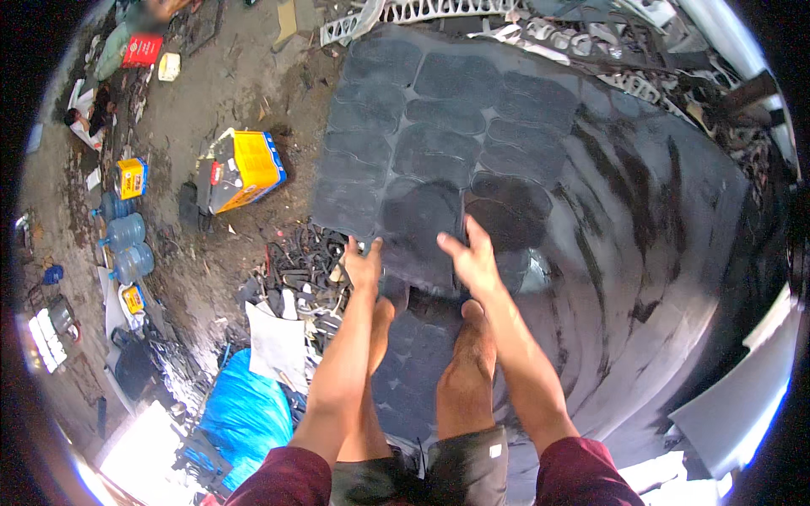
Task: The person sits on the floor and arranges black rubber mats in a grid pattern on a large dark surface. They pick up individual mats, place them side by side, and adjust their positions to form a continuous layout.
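1. Head view, nearest first: your maroon sleeves (287, 476) and dark shorts (460, 464) fill the lower edge; both bare forearms run upward from them, and your bare legs and feet show between the arms, planted on the dark surface below.
2. Your left hand (364, 263) rests at the near edge of a dark grey padded sheet (447, 118), fingers curled down over that edge. Whether it truly clamps the edge, you cannot tell from this angle.
3. Your right hand (472, 257) lies on the same sheet, just right of the left. Fingers are spread and extended, thumb out to the left, flat against the surface, not closed on anything.
4. Padded sheet: embossed with rounded panels, lying in front of you, its near edge at your hands, its far edge up by the white scrap metal (439, 10).
5. Right of the sheet: a large curved black surface (658, 253) with streaked marks.
6. Left of the sheet: a tangle of black scrap (295, 261) touching its near-left corner, and white paper (274, 341) below that.
7. Farther left on the dirt ground: a yellow and blue box (249, 169), tipped over; blue water jugs (125, 232); a blue tarp (245, 417) near your left sleeve.
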Motion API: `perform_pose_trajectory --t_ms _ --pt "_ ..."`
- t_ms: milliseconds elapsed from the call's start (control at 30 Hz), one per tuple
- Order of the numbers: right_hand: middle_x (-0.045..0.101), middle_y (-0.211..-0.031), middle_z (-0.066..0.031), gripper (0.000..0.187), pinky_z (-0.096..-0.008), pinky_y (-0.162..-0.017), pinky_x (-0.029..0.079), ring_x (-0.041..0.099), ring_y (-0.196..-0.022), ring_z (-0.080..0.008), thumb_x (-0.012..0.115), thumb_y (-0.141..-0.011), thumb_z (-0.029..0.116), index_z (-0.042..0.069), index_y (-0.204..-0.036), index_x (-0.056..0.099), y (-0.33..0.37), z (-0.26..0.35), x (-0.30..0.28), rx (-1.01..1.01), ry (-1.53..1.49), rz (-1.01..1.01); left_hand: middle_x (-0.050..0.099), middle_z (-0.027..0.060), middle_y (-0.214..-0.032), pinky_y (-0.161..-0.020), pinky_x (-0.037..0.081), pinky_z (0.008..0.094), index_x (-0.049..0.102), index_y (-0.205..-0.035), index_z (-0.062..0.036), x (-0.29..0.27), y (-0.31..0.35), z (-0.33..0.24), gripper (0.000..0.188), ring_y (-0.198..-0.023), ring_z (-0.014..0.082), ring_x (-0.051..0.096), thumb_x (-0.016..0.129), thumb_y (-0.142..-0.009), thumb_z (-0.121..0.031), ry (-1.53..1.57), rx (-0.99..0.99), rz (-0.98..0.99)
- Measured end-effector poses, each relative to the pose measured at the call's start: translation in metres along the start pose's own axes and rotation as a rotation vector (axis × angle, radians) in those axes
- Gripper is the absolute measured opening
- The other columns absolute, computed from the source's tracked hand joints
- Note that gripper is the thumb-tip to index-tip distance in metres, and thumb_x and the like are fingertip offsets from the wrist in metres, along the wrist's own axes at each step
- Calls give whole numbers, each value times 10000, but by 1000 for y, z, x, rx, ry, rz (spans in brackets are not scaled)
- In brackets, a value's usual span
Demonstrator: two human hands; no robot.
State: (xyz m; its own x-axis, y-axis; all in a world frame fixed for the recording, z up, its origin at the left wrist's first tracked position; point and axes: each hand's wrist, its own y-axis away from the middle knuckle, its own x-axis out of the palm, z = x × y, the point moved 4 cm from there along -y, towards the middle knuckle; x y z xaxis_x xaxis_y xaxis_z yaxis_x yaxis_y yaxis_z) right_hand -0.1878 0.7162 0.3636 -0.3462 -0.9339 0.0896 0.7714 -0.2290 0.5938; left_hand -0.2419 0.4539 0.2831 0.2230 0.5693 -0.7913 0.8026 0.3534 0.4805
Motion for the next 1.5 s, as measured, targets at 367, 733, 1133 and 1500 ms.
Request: perform_pose_trajectory --t_ms 367,733,1133,1500 --pt "594 -1233 -54 502 -325 -1108 372 536 -1240 -189 645 -1045 368 42 -1427 631 307 6 123 32 -446 13 555 153 -1448 -1004 576 407 546 -1463 -1 -250 249 -6 846 -1331 258 569 945 -744 -201 245 682 706" --pt "646 -1282 -319 536 -444 -1033 502 621 -1253 -435 690 -946 187 -84 -1377 524 444 -34 204 -164 163 -184 667 116 -1296 -1015 497 339 622 -1350 48 -480 176 217 384 -1140 194 625 674 -978 -32 404 439 38" --pt "398 -1628 -186 933 -470 -1235 353 370 -1510 -375 715 -723 69 120 -1593 381 469 -206 201 -481 227 -548 494 80 -1423 -861 392 487 414 -1594 -182 -458 264 248 691 -1200 232 463 703 -967 -218 218 600 237" --pt "698 -1214 -195 549 -387 -938 545 682 -1076 -279 778 -885 156 -45 -1341 547 772 -398 237 -197 -778 -1253 233 159 -1706 -1235 267 561 270 -1640 -69 -232 540 339 976 -1569 300 246 831 -877 -304 -279 751 1389"
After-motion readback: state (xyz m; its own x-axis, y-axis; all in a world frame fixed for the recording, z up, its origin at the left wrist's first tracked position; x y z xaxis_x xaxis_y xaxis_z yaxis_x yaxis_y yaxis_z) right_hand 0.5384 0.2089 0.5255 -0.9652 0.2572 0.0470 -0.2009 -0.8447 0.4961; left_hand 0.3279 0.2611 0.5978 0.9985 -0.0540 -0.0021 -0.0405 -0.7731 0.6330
